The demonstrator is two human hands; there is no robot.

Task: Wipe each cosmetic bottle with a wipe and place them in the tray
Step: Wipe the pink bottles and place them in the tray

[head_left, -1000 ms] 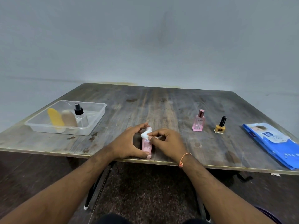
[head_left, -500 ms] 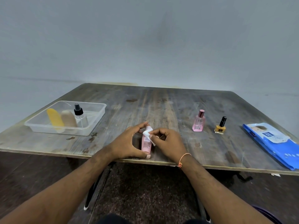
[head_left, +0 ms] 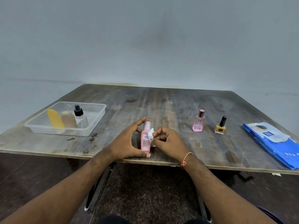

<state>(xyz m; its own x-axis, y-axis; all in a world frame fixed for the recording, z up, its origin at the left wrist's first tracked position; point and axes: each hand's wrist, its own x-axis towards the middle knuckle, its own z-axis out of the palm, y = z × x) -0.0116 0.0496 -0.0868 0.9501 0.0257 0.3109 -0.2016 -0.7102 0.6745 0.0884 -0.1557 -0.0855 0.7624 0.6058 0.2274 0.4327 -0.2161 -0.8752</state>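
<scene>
1. The left hand (head_left: 127, 141) holds the pink bottle (head_left: 145, 139) near the front edge of the wooden table (head_left: 161, 107); the thumb is at the lower end of the bottle and the index finger curls over near its pale cap, so the bottle is gripped between them.
2. The right hand (head_left: 168, 141) pinches a small white wipe (head_left: 151, 135) between thumb and fingertips; the wipe touches the right side of the pink bottle, just below the cap.
3. An orange thread bracelet (head_left: 186, 159) is on the right wrist.
4. The clear plastic tray (head_left: 97, 117) stands at the left part of the table, well apart from the hands; inside it there are a yellow bottle (head_left: 55, 121) and a beige bottle (head_left: 68, 120) lying side by side, and a clear spray bottle (head_left: 80, 118) with a black top, upright.
5. To the right of the hands a pink perfume bottle (head_left: 199, 122) stands upright; near it, further right, a yellow nail polish bottle (head_left: 220, 126) with a black cap stands too.
6. A blue pack of wipes (head_left: 275, 143) lies at the right edge of the table; its flap seems open, but the view there is not sharp enough to be sure.
</scene>
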